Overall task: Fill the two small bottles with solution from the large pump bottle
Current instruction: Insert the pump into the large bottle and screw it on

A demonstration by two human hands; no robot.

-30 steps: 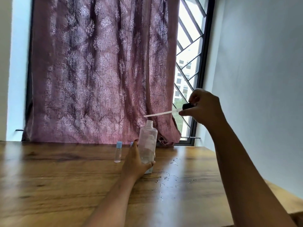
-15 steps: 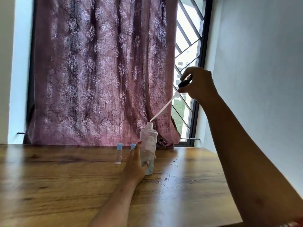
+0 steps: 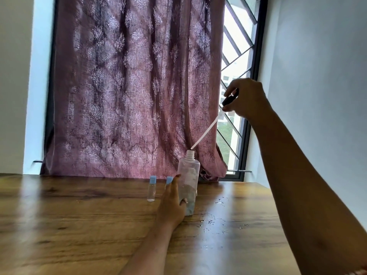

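Left hand (image 3: 172, 203) curled round the large pump bottle (image 3: 188, 181), upright near the desk's (image 3: 79, 225) far edge; right hand (image 3: 246, 98) raised, pinching the black pump head (image 3: 229, 100), its dip tube (image 3: 206, 130) slanting down to the open neck; blue-capped small bottle (image 3: 151, 188) just left, second small bottle (image 3: 168, 180) half hidden behind the left hand.

We count two small blue-capped bottles (image 3: 152, 188) (image 3: 169, 180) and one large clear bottle (image 3: 189, 175) on one bench (image 3: 79, 225). We also count one pump head (image 3: 229, 100) and one curtain (image 3: 129, 86).
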